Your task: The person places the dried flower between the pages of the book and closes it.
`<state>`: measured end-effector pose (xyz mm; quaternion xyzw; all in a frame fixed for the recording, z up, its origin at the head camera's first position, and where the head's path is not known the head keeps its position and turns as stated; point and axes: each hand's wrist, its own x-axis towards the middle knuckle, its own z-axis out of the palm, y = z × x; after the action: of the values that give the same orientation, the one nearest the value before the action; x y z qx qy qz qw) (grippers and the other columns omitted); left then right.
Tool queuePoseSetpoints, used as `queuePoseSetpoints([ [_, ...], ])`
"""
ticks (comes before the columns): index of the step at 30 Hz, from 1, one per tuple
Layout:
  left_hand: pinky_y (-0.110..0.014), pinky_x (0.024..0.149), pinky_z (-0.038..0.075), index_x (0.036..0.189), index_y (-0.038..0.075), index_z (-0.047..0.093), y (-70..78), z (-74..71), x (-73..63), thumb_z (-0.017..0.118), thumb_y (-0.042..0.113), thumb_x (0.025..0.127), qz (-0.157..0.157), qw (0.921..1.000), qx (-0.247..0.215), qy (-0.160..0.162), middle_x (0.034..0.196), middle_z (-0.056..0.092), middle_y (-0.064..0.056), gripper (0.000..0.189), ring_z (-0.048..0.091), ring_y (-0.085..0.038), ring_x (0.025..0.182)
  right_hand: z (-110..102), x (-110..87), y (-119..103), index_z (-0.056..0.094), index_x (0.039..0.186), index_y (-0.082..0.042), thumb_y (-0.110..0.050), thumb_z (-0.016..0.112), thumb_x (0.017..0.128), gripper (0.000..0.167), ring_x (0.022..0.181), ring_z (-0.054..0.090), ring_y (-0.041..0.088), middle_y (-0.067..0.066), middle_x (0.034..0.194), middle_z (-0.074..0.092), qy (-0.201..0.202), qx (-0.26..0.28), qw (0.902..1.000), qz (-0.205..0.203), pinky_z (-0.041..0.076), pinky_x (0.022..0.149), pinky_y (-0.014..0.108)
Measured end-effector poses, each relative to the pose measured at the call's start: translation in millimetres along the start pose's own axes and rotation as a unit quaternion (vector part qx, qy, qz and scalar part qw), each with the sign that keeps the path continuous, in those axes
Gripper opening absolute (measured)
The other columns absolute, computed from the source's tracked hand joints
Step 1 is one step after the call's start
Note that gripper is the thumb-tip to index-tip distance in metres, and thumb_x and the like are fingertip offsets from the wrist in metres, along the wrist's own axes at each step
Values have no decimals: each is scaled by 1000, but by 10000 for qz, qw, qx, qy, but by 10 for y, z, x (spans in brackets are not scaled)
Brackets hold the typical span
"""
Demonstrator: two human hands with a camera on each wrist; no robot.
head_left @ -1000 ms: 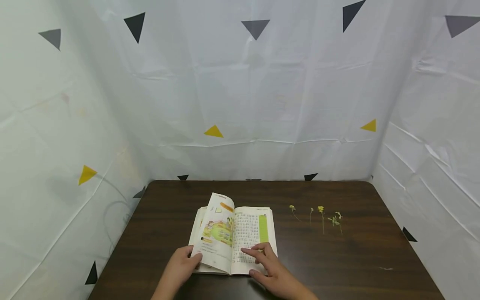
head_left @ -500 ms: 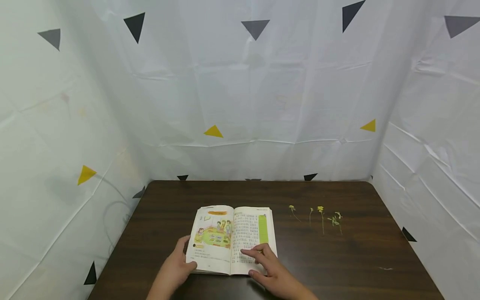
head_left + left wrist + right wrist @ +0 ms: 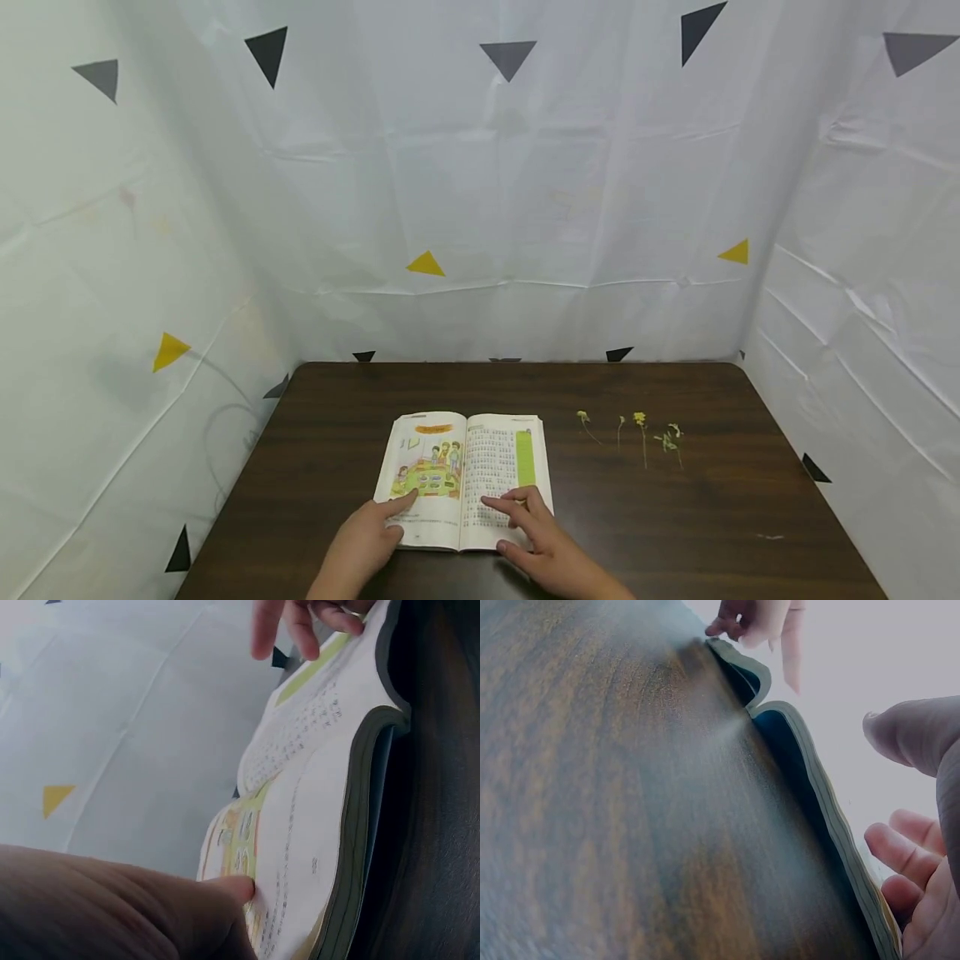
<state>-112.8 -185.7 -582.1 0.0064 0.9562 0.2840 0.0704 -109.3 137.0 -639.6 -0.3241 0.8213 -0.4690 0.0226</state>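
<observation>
An open book (image 3: 498,467) lies on the table, a coloured picture on its left page and rows of small characters beside a green strip on the right page. My left hand (image 3: 362,540) is over the lower left corner, its index finger stretched onto the page at the picture's lower edge. In the left wrist view that index fingertip (image 3: 241,888) lies right at the picture. My right hand (image 3: 543,542) is over the lower right page with loosely bent fingers and holds nothing. Seen from the right wrist, its thumb (image 3: 911,735) stands apart from the other fingers.
Several small cut plants lie right of the book, among them a yellow flower (image 3: 640,418) and a leafy sprig (image 3: 670,440). The dark wooden table (image 3: 712,517) is enclosed by white sheeting (image 3: 570,192) with triangles.
The lifted left page has come down flat. My left hand has let go of the page edge and moved its index finger onto the picture. My right hand stays in place.
</observation>
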Motion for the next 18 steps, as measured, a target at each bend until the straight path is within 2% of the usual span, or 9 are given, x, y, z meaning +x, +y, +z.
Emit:
queuePoseSetpoints([
  [2,-42,68,40,136,29,79,78,21,-17,68,10,93,-173,9991,297,264,111,64,-23,49,45,-30,80,3,1,4,50,164,-26,-29,68,110,57,114,52,14,-4,147,41,2,-8,10000,7,50,96,30],
  [5,-61,86,43,131,28,82,240,43,-44,76,31,99,-408,9943,759,625,138,54,-30,32,50,-47,115,0,1,1,51,163,-25,-28,68,109,57,115,52,14,-4,146,41,21,1,10000,-21,50,96,30],
  [7,-74,97,37,127,22,83,345,73,-45,81,48,96,-390,9907,1049,775,161,43,-31,41,42,-56,139,-3,2,0,51,163,-25,-27,69,109,57,114,52,14,-4,145,42,48,-4,10000,-32,50,96,30],
  [8,-78,102,34,126,17,82,392,96,-42,82,54,94,-332,9894,1160,814,167,38,-31,50,37,-57,147,-4,2,-2,51,163,-25,-27,70,109,57,114,52,14,-5,145,42,66,-21,10000,-47,50,95,30],
  [10,-80,111,31,125,7,80,467,157,-36,84,61,88,-105,9873,1314,887,172,33,-31,66,31,-57,156,-3,3,-2,51,163,-24,-25,70,108,58,113,52,15,-3,144,42,89,-48,9999,-121,51,95,30],
  [13,-79,118,30,130,-4,73,546,281,-28,90,54,84,422,9852,1371,938,171,36,-32,77,32,-53,160,7,-1,6,49,164,-22,-23,72,107,61,111,53,15,0,141,44,135,-83,9996,-213,51,94,29],
  [15,-75,123,31,139,-5,68,576,362,-29,93,43,84,889,9833,1337,852,170,38,-31,77,34,-51,161,18,-5,12,47,165,-19,-22,72,107,64,110,54,16,4,139,46,167,-92,9994,-288,52,93,29],
  [18,-69,128,32,150,2,63,608,472,2,90,32,88,1660,9775,1193,511,172,41,-25,73,35,-45,163,14,2,17,44,167,-18,-22,73,106,67,109,55,16,7,136,48,226,-43,9994,-268,52,91,28],
])
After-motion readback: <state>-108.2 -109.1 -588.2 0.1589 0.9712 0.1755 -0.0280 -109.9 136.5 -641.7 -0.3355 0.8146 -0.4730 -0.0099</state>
